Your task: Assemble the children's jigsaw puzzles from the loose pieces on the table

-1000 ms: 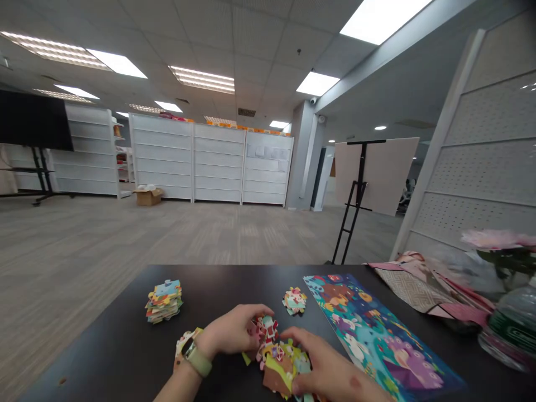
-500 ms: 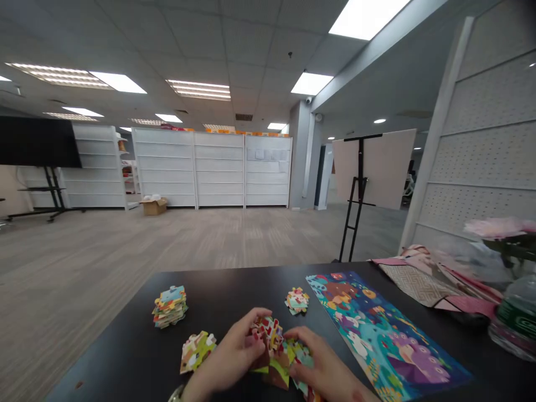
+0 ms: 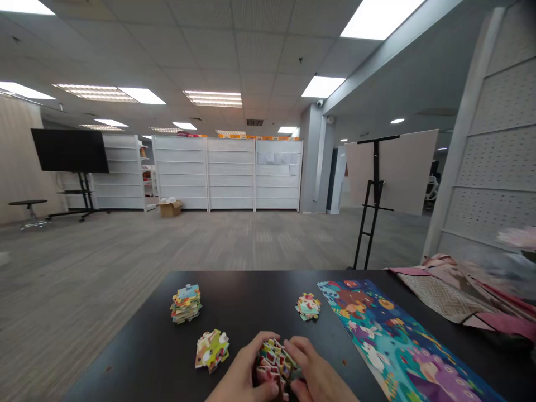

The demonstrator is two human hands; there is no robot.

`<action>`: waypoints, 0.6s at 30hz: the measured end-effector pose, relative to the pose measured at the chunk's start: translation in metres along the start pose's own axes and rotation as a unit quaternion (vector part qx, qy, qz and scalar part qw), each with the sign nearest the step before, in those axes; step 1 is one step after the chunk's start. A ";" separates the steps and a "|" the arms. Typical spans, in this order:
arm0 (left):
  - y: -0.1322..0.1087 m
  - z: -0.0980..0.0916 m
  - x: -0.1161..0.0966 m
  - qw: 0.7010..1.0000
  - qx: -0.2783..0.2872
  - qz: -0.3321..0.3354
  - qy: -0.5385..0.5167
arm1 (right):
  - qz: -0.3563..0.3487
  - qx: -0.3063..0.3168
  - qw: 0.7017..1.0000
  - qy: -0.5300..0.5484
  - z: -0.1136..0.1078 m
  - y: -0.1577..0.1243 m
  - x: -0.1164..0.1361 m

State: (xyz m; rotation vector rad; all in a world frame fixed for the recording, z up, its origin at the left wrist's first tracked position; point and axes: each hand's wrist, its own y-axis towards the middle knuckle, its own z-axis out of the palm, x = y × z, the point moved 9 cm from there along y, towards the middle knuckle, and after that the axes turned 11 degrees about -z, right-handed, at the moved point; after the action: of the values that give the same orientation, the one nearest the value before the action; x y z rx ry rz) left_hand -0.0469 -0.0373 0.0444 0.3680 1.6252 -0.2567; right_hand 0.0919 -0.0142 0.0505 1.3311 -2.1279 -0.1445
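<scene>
Close to the table's near side, my left hand and my right hand are wrapped round a bunch of jigsaw puzzle pieces, with thumbs toward me. Red, white and green edges of the pieces show between the fingers; their lower part is hidden. A low pile of green and brown pieces lies left of my left hand. Behind it stands a taller stack of puzzle pieces. Beyond my right hand is a small pile of pale pieces.
A colourful picture sheet with cartoon animals lies on the dark table at the right. Past it are a pink and beige cloth and clear plastic. An easel stands on the floor beyond, with white shelves behind.
My hands have come together round the pieces, which were spread between them and are now gathered in one bunch. The view has swung slightly left.
</scene>
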 end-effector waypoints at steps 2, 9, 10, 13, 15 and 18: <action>-0.006 -0.005 -0.009 0.998 -0.024 0.038 0.046 | -0.005 0.001 0.999 0.032 0.001 -0.004 0.002; 0.016 0.013 0.018 0.979 -0.019 0.079 0.189 | 0.113 -0.047 0.980 0.158 0.011 -0.006 -0.006; 0.020 0.014 0.025 0.979 -0.028 0.077 0.189 | 0.111 -0.052 0.976 0.182 0.015 -0.002 -0.003; 0.023 0.014 0.038 0.978 -0.055 0.087 0.179 | 0.091 -0.081 0.964 0.235 0.024 0.010 0.005; 0.018 0.014 0.041 0.976 -0.065 0.099 0.184 | 0.093 -0.095 0.967 0.218 0.027 0.012 0.004; 0.011 0.019 0.043 0.974 -0.063 0.112 0.188 | 0.091 -0.095 0.982 0.138 0.029 0.005 -0.003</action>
State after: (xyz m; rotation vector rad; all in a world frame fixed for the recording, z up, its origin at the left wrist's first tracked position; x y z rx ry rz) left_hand -0.0282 -0.0309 0.0008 0.5207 1.9408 0.0960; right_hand 0.0730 -0.0156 0.0272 0.9795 -1.9346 -0.0802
